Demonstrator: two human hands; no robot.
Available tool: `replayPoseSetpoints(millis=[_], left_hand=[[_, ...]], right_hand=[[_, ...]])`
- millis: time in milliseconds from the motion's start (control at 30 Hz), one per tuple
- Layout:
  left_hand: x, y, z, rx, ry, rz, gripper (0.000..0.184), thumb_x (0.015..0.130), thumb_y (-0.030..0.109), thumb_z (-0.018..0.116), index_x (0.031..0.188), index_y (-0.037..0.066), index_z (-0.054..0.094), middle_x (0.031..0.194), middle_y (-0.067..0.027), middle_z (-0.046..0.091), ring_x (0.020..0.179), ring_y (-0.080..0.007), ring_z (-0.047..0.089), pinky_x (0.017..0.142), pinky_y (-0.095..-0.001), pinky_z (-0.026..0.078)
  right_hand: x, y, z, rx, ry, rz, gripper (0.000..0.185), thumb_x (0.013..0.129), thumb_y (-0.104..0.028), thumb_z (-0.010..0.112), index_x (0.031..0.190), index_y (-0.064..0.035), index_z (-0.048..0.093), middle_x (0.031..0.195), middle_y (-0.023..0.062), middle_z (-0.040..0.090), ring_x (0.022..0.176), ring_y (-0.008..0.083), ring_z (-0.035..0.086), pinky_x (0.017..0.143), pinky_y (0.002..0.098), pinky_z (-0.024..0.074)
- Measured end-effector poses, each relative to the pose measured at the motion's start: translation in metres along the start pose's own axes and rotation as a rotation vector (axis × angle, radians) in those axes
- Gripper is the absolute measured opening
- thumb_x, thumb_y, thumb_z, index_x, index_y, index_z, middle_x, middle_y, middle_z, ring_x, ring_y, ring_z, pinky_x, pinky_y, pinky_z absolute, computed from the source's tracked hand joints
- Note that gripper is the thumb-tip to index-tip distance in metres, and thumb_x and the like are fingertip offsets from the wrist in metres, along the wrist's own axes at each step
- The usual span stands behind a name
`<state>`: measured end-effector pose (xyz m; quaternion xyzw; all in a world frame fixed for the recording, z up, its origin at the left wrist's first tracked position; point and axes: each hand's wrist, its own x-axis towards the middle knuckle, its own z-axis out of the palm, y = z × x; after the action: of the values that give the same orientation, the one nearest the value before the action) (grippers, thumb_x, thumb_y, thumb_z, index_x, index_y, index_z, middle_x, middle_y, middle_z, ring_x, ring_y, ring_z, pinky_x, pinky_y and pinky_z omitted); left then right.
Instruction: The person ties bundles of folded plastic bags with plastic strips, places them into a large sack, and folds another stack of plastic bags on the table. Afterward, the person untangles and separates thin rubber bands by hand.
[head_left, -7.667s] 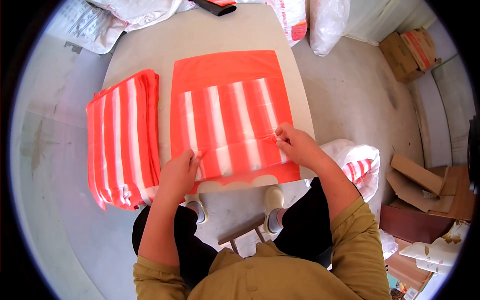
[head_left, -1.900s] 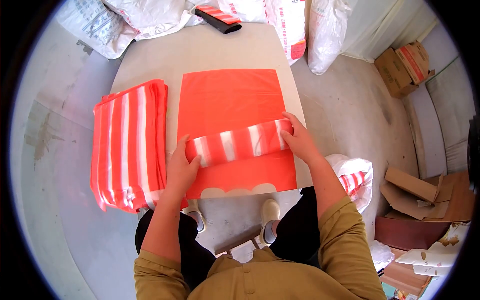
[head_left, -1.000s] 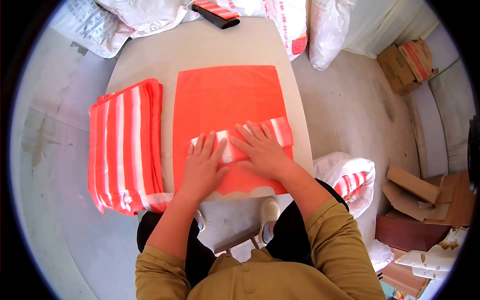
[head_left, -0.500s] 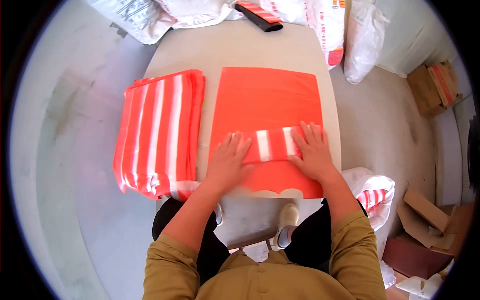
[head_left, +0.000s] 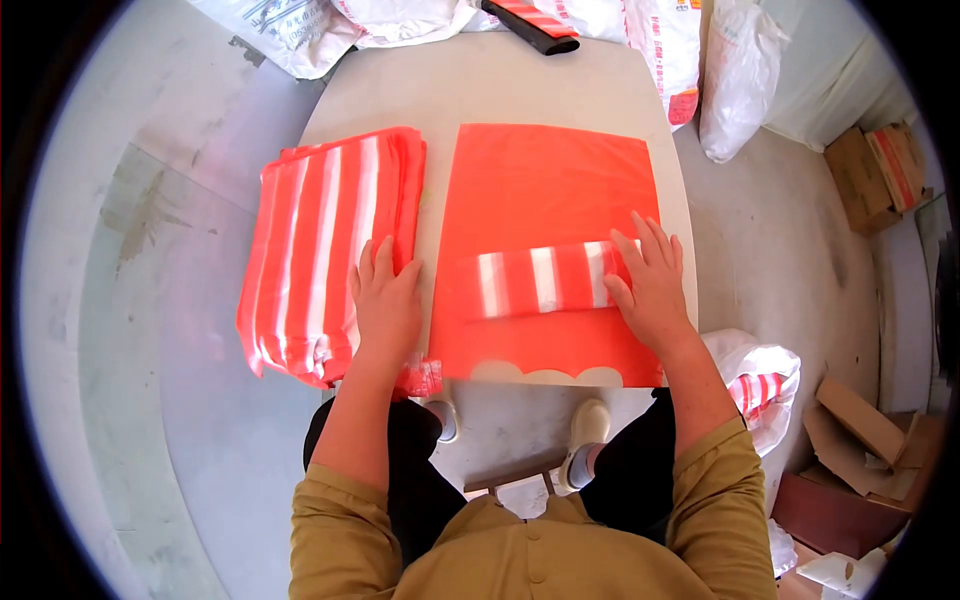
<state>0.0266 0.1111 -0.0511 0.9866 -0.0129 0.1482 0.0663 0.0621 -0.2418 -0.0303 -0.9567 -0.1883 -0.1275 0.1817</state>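
Note:
A flat red plastic sheet (head_left: 550, 185) with a scalloped near edge lies on the table. Across its lower half rests a folded red-and-white striped plastic bag (head_left: 545, 280). My right hand (head_left: 650, 280) is open, with its fingers lying on the right end of that folded bag. To the left is a stack of red-and-white striped plastic bags (head_left: 315, 250). At the right edge of this stack my left hand (head_left: 390, 305) is open, its fingers apart. Whether its fingertips touch the top bag I cannot tell.
White sacks (head_left: 400, 20) line the far edge of the table (head_left: 480, 75), with a black and striped roll (head_left: 535, 28) beside them. Right of the table stands an open white sack (head_left: 785, 385) holding striped plastic. Cardboard boxes (head_left: 865, 180) sit on the floor.
My left hand has left the folded bag and moved left to the stack. My right hand stays at the folded bag's right end. The view has shifted slightly.

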Motion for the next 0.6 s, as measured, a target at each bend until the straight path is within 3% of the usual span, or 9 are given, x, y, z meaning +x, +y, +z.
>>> replayPoseSetpoints(millis=[267,600], left_hand=[[0.012,0.002,0.002,0.194,-0.096,-0.055,0.028,0.088,0.005,0.055,0.114,0.010,0.064,0.152,-0.0190,0.038,0.142,-0.0420,0.032,0.109,-0.0616,0.032],[0.012,-0.009,-0.006,0.119,-0.129,-0.159,0.028,0.093,0.011,0.051,0.118,0.014,0.063,0.154,-0.0184,0.036,0.143,-0.0375,0.033,0.110,-0.0584,0.033]], right_hand=[[0.002,-0.002,0.000,0.019,-0.018,-0.028,0.050,0.092,-0.037,0.061,0.133,-0.0076,0.057,0.153,0.0185,0.035,0.143,0.0388,0.028,0.117,0.0553,0.0182],[-0.002,0.008,-0.001,0.078,-0.003,-0.080,0.049,0.092,-0.036,0.062,0.130,-0.0054,0.059,0.152,0.0201,0.035,0.140,0.0403,0.031,0.115,0.0544,0.0232]])
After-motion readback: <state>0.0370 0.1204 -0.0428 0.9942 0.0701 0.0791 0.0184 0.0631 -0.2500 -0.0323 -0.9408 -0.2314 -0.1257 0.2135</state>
